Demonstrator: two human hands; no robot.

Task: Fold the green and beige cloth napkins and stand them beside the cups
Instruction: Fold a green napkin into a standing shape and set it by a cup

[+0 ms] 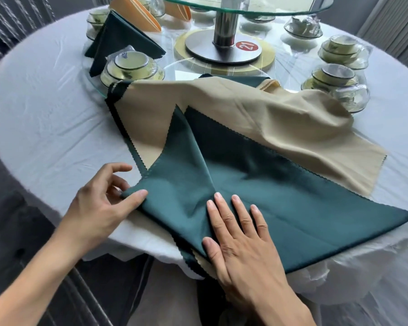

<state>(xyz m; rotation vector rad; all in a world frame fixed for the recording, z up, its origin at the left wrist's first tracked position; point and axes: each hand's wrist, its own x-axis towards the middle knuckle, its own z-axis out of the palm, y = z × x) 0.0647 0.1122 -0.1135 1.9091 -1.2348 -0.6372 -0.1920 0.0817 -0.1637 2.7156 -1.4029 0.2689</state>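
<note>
The right hand (240, 234) lies flat, fingers straight and spread, on the dark green cloth napkin with pinked edges (257, 184); it seems to pin the fold's centre so the fabric cannot slide. The left hand (104, 203) pinches the napkin's near-left corner between thumb and fingers, likely to draw that flap over or square it up. A crease runs away from the right fingertips to a raised point, so the fold looks only partly made.

Under and beyond both hands spreads the beige cloth napkin (257, 118), rumpled and unfolded, its far edge draped toward the wrapped cups (334, 78) ahead of the right hand. Ahead of the left hand sits a plastic-wrapped cup and saucer set (132, 67), and past it a finished green folded napkin (120, 38) stands beside another cup, with an orange-beige one (137, 12) behind. All rests on the round table's white tablecloth (45, 114), around the steel-footed glass turntable (224, 50).
</note>
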